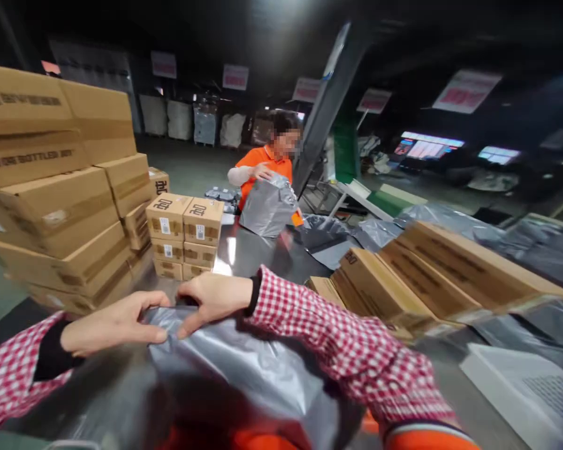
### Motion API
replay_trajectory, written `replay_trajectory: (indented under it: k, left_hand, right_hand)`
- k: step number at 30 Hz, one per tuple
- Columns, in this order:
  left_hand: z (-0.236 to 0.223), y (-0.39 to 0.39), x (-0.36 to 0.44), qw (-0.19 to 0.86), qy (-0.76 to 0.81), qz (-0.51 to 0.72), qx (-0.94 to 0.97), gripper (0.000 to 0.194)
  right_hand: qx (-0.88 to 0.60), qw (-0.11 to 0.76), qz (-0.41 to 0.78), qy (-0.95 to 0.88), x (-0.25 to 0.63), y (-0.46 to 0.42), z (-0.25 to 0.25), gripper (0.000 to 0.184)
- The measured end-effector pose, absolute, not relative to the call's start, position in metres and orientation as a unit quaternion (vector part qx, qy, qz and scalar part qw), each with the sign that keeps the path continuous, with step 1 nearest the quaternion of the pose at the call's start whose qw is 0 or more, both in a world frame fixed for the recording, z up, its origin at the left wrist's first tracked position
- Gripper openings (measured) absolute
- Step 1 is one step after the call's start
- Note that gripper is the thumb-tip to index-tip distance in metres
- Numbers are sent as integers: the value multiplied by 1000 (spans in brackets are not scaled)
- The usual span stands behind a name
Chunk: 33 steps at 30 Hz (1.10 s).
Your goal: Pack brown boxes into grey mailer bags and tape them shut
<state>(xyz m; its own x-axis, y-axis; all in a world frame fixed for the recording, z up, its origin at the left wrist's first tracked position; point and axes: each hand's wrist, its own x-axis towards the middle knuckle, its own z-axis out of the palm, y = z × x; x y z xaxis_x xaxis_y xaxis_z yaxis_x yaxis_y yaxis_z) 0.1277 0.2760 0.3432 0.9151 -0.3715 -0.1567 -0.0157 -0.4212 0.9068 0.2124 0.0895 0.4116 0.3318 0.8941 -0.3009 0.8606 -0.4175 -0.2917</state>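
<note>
A grey plastic mailer bag [244, 375] bulges on the steel table [248, 253] right in front of me. My left hand [112, 325] pinches its far edge from the left, fingers closed on the plastic. My right hand [213, 300] presses and grips the same edge from the right, thumb under the fold. Both sleeves are red-and-white checked. What is inside the bag is hidden.
Stacked cardboard boxes [51, 187] rise at the left, and a smaller stack [182, 234] stands mid-table. A row of flat boxes [431, 275] leans at the right over grey bags. A white device [525, 394] lies bottom right. Across the table a person in orange [267, 165] handles another grey bag [268, 206].
</note>
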Motion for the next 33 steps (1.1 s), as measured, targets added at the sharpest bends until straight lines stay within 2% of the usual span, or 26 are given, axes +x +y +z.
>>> replay_trajectory:
  k: [3, 5, 8, 12, 14, 16, 19, 20, 24, 29, 33]
  left_hand:
    - [330, 273, 119, 513, -76, -91, 850, 36]
    - [319, 271, 117, 506, -59, -58, 858, 36]
    - [304, 271, 116, 481, -17, 0, 876, 38]
    - [297, 278, 115, 453, 45, 126, 881, 45]
    - [297, 281, 112, 486, 64, 185, 852, 43]
    - [297, 281, 106, 568, 64, 181, 800, 39]
    - [297, 273, 98, 675, 66, 96, 729, 64]
    - [297, 270, 96, 682, 72, 74, 724, 65]
    - [292, 259, 99, 666, 73, 94, 736, 49]
    - [286, 253, 103, 659, 42, 184, 728, 27]
    - [290, 250, 103, 634, 25, 248, 732, 21]
  right_hand:
    - [-794, 163, 217, -543, 225, 86, 371, 36]
    - [-783, 218, 213, -542, 228, 76, 357, 30]
    - [-763, 250, 182, -567, 226, 67, 349, 27]
    - [-711, 268, 97, -643, 219, 66, 345, 12]
    - [-689, 257, 63, -675, 218, 67, 342, 15]
    - [-673, 246, 47, -696, 218, 68, 340, 18]
    - [-661, 252, 30, -707, 219, 68, 339, 24]
    - [-658, 257, 26, -707, 219, 68, 339, 23]
    - [-659, 277, 31, -699, 218, 66, 341, 21]
    - [-688, 350, 145, -619, 218, 66, 346, 22]
    - [-702, 383, 116, -589, 222, 69, 345, 28]
